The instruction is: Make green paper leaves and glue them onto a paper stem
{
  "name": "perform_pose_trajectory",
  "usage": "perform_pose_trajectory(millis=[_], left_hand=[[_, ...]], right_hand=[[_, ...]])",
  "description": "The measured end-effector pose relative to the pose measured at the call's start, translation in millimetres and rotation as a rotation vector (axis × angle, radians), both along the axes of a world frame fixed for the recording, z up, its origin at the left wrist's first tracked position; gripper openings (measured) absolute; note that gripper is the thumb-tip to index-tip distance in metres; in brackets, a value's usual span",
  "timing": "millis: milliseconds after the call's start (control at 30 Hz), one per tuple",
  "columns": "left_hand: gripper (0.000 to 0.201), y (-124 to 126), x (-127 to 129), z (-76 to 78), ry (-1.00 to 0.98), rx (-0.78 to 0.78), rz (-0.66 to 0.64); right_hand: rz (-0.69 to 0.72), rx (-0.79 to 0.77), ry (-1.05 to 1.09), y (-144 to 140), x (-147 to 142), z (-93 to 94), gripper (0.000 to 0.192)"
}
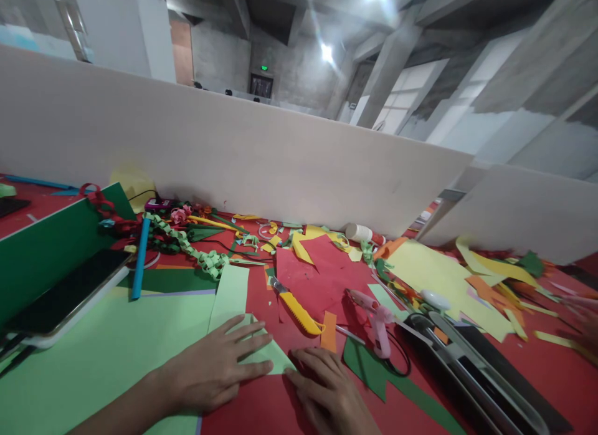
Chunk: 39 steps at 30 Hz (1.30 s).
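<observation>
My left hand (212, 366) lies flat, fingers spread, on a folded strip of light green paper (232, 293) that runs away from me across the red table. My right hand (327, 391) rests beside it, fingertips pressing the strip's folded corner (275, 360). Neither hand grips anything. A yellow utility knife (297, 310) lies just beyond the hands, and a small orange paper piece (329, 332) sits next to its tip.
A pink glue gun (376, 316) and a black paper trimmer (462, 360) lie to the right. A phone (65, 295) rests on a green board at left, beside a blue tube (140, 257). Paper chains, scraps and yellow sheets (434, 273) litter the back, below a beige partition (233, 148).
</observation>
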<state>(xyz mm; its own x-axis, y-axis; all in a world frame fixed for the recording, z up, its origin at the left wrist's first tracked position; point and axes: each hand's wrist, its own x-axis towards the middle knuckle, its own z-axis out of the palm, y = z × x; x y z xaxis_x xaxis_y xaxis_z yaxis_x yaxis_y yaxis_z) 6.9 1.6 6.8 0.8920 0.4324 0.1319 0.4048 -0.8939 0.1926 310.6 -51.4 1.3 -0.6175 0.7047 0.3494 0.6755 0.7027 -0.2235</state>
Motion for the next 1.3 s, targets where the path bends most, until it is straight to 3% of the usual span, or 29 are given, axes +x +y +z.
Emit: perform_pose_trajectory(millis=[167, 367, 567, 667, 900, 1067, 1300], left_hand=[[0.081, -0.6, 2.1, 3.1, 0.054, -0.025, 0.011], [0.084, -1.1, 2.5, 4.9, 0.075, -0.048, 0.008], [0.083, 0.0, 2.9, 3.7, 0.035, -0.015, -0.045], [0.077, 0.5, 3.9, 2.7, 0.010, 0.001, -0.053], [0.069, -0.2, 3.9, 3.0, 0.035, 0.000, -0.044], [0.073, -1.6, 5.6, 5.8, 0.072, -0.006, -0.036], [0.063, -5.8, 13.4, 16.3, 0.095, -0.023, 0.005]], right_hand=[[-0.091, 0.018, 0.178, -4.7, 7.9, 2.3, 0.042], [-0.038, 0.025, 0.003, -4.5, 3.5, 3.0, 0.040], [-0.063, 0.027, 0.053, -2.0, 4.9, -3.9, 0.038], [-0.067, 0.099, 0.117, 0.3, 4.6, -6.4, 0.036], [0.020, 0.207, 0.099, -2.6, -1.1, -0.2, 0.026], [-0.037, 0.225, 0.048, -2.8, 5.8, 1.1, 0.025], [-0.077, 0.237, 0.055, -1.6, 11.3, -4.1, 0.022]])
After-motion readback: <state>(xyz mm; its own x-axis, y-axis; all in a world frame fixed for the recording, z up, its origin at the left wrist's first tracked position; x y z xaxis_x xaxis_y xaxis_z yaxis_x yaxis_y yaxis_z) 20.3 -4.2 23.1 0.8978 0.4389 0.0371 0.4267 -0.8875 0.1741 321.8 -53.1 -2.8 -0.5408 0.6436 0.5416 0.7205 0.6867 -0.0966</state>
